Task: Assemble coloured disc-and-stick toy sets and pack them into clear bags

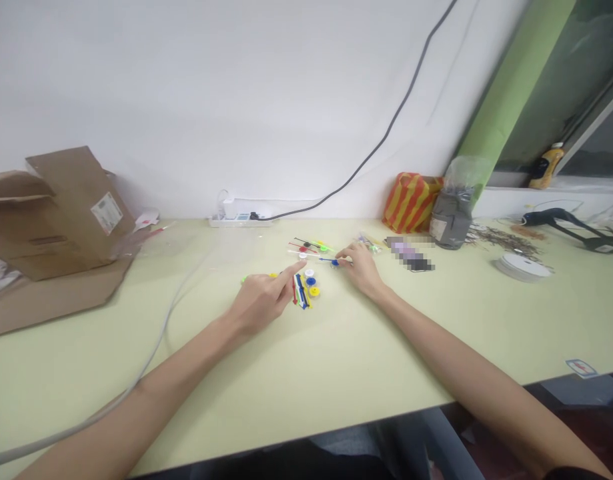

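Note:
My right hand (361, 268) has its fingertips pinched at the right end of a thin blue arrow (328, 259), which has a round blue disc (335, 263) under it. My left hand (261, 300) rests low over the table, its index finger stretched out and the others partly curled; I see nothing held in it. Just right of it lies a bundle of coloured plastic arrows (302, 292), beside a white disc (309, 273), a blue disc (311, 282) and a yellow disc (313, 292). Farther back, a white arrow (302, 253) and red, black and yellow ones lie with discs attached.
A cardboard box (76, 220) stands at the left. A grey cable (166, 320) crosses above my left forearm. A power strip (241, 220) lies by the wall. Toward the right are a striped bag (411, 202), a grey bag (451, 220), a blurred phone-like item (410, 255) and a white spool (522, 267).

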A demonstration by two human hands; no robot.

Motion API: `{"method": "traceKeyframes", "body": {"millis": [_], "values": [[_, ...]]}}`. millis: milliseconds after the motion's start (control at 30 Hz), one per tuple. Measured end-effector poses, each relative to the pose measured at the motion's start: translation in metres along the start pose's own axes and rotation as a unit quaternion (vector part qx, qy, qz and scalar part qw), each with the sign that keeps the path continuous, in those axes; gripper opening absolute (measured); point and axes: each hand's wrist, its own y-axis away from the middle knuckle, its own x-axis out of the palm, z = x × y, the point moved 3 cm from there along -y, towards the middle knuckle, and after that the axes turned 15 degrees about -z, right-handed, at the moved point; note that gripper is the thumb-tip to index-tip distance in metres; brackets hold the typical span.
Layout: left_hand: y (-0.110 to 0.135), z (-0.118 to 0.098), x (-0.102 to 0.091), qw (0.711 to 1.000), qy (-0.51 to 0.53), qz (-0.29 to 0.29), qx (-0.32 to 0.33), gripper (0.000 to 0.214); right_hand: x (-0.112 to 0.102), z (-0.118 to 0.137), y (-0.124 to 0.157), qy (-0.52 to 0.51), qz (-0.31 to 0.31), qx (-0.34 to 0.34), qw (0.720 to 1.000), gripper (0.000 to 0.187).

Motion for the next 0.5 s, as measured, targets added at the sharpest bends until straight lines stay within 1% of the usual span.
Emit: {"method": "traceKeyframes", "body": {"millis": [100,267,500], "values": [[0.0002,0.0006,0.0003,1.0,0.003,0.003,-0.003,0.042,-0.0024,-0.0005,0.0001,0.011,-0.022,0.011,1.0,0.016],[0.0009,0.002,0.0014,1.0,0.006,0.005,-0.011,0.042,-0.0003,0.0002,0.0014,0.012,0.014,0.017,1.0,0.013],[0.0,0.0006,0.0016,0.999,0.002,0.026,-0.029,0.041,0.0025,0.0011,0.0005,0.027,0.007,0.029,0.999,0.012]]}}
